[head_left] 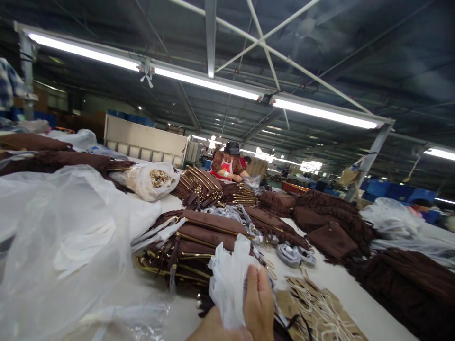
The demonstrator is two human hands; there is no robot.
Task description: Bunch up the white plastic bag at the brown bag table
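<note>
My right hand (pixel 259 303) is raised at the bottom centre, its fingers closed on a crumpled white plastic bag (pixel 229 277). My left hand (pixel 213 330) shows only partly at the bottom edge; it touches the lower end of that bag and its fingers are hidden. Just behind the bag lies a stack of brown suede bags with gold zips (pixel 192 244). To the right of my hands is a pile of brown cardboard tags with white strings (pixel 320 312).
Large clear plastic sheets (pixel 60 246) cover the left of the white table (pixel 341 284). Brown fringed bags (pixel 330 218) are heaped on the right. A plastic bag of gold chains (pixel 156 180) lies further back. A person in a red apron (pixel 227 166) works at the far end.
</note>
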